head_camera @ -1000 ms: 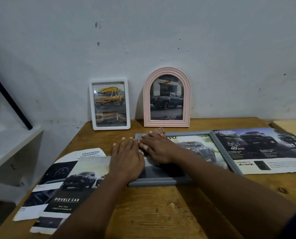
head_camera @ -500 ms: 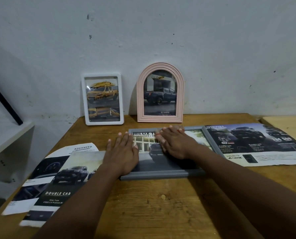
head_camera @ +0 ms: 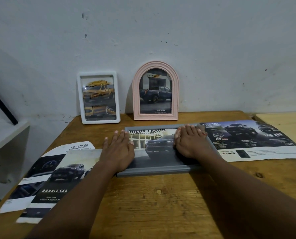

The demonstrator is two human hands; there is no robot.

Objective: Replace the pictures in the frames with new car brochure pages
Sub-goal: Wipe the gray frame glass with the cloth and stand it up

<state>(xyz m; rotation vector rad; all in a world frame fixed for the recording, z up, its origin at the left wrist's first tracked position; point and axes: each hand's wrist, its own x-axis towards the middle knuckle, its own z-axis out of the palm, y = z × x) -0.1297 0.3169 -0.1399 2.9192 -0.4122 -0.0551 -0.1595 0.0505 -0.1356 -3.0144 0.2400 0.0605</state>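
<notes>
Left hand, right hand flat — fingers straight — on grey frame; long axis left-right, top toward wall

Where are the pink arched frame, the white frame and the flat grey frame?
pink arched frame [head_camera: 155, 64]: head view, top of its arch.
white frame [head_camera: 79, 99]: head view, left border.
grey frame [head_camera: 154, 170]: head view, near rail.
</notes>
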